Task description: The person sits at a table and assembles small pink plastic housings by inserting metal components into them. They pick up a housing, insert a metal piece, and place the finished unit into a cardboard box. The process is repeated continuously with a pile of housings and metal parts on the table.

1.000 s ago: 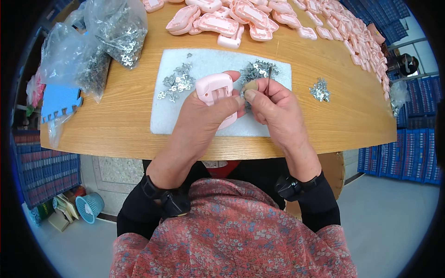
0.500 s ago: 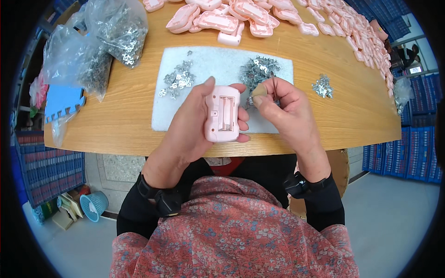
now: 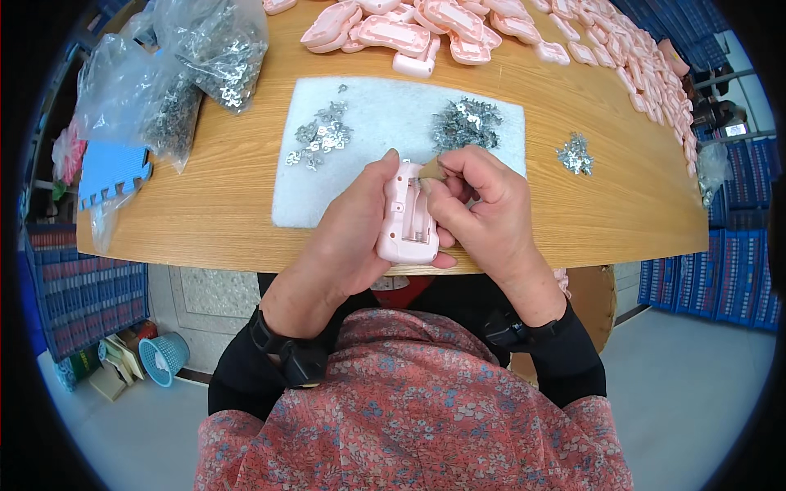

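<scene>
My left hand (image 3: 348, 217) is wrapped around a pink plastic casing (image 3: 395, 244), its battery compartment facing up. Inside that slot, a coiled metal spring shows at the near end. My right hand (image 3: 483, 204) pinches at the far end of the compartment, where a small metal battery contact (image 3: 417, 182) partly shows beneath the fingertips. A tan cover (image 3: 431, 169) sits on a fingertip of this hand. Beyond the hands, a white foam mat (image 3: 393, 102) carries a pile of dark spring contacts (image 3: 467, 124) on the right and flat silvery contacts (image 3: 327, 135) on the left.
Another small heap of metal contacts (image 3: 575, 154) lies on the wooden table (image 3: 630, 196) to the right. Many pink casings (image 3: 393, 37) are piled along the far side. At left are clear bags of metal parts (image 3: 217, 61) and a blue foam piece (image 3: 115, 172).
My right hand has moved left from beside the contact pile onto the casing's compartment. My left hand has shifted slightly right and nearer, tilting the casing.
</scene>
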### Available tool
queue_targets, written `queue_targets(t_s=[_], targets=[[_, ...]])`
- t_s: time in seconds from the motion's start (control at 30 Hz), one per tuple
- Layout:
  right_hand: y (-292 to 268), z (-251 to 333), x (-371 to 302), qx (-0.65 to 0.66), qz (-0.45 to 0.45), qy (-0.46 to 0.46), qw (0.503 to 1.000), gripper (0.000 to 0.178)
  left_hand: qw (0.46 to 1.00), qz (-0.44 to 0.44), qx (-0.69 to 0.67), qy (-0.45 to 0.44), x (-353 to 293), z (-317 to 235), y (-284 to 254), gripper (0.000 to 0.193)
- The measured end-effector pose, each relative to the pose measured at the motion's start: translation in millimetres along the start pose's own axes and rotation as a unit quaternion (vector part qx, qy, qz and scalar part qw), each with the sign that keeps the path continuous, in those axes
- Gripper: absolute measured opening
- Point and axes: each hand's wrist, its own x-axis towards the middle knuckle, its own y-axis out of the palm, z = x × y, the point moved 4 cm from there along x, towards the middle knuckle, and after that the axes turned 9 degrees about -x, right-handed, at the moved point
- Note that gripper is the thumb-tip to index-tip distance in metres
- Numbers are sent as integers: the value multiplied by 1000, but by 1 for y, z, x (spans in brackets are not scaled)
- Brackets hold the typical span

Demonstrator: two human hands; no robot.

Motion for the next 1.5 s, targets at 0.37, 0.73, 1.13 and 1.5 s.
queue_targets(t_s=[0.37, 0.73, 1.13, 1.5], targets=[[-11, -9, 1, -48, -38, -12, 998, 17, 999, 23, 26, 1, 5, 1, -9, 55], [-8, -18, -6, 225, 154, 192, 943, 21, 873, -17, 457, 168, -16, -20, 2, 40], [-13, -5, -11, 289, 94, 183, 935, 23, 789, 31, 553, 266, -6, -14, -4, 37], [-5, -14, -10, 219, 117, 134, 959, 24, 991, 122, 51, -18, -10, -5, -14, 46]])
